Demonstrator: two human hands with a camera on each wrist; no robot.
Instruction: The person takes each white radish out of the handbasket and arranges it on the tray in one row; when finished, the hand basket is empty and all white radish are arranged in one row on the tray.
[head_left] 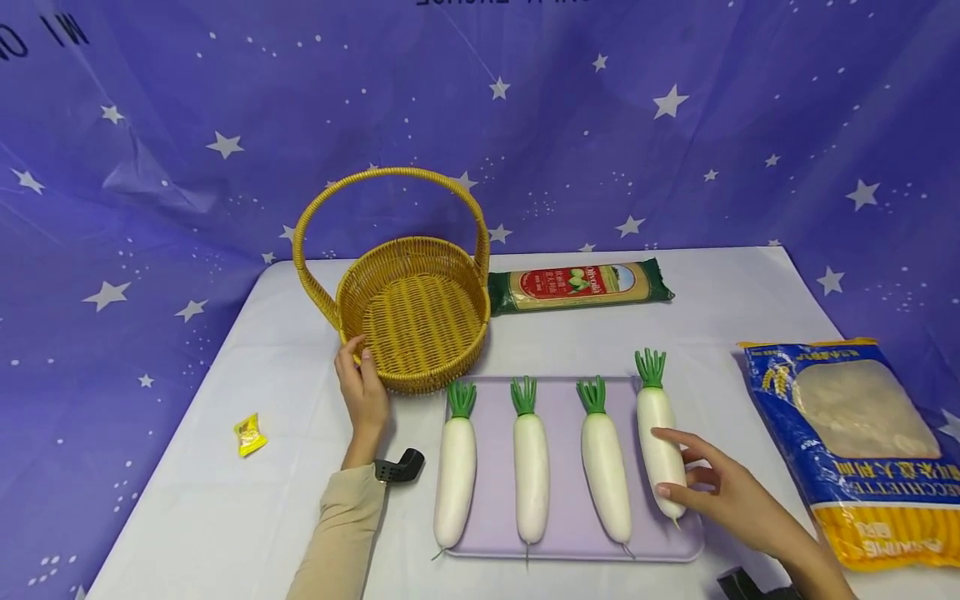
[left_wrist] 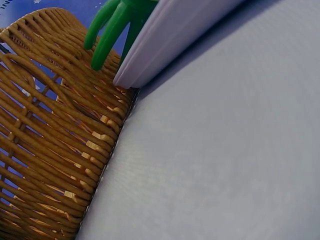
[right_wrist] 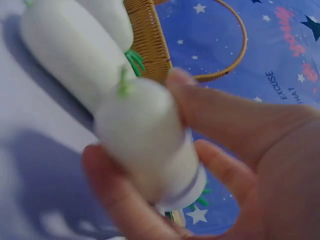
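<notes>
My left hand point(head_left: 363, 395) holds the near left rim of a yellow-brown wicker basket point(head_left: 420, 325) with a tall arched handle; nothing lies inside the basket. In the left wrist view the woven wall of the basket point(left_wrist: 55, 130) shows close up, and that hand is out of sight. My right hand point(head_left: 720, 483) grips the rightmost white radish point(head_left: 658, 433), thumb on one side and fingers on the other. The right wrist view shows this radish point(right_wrist: 145, 125) tip-first, between thumb and fingers. Several green-topped radishes point(head_left: 531, 475) lie on a lilac tray point(head_left: 495, 533).
Behind the tray lies a green-ended pasta packet point(head_left: 585, 285), touching or close to the basket. A large blue and yellow pasta bag point(head_left: 862, 450) is at the right edge. A small yellow wrapped sweet point(head_left: 250, 435) lies on the white tabletop point(head_left: 202, 500) at left.
</notes>
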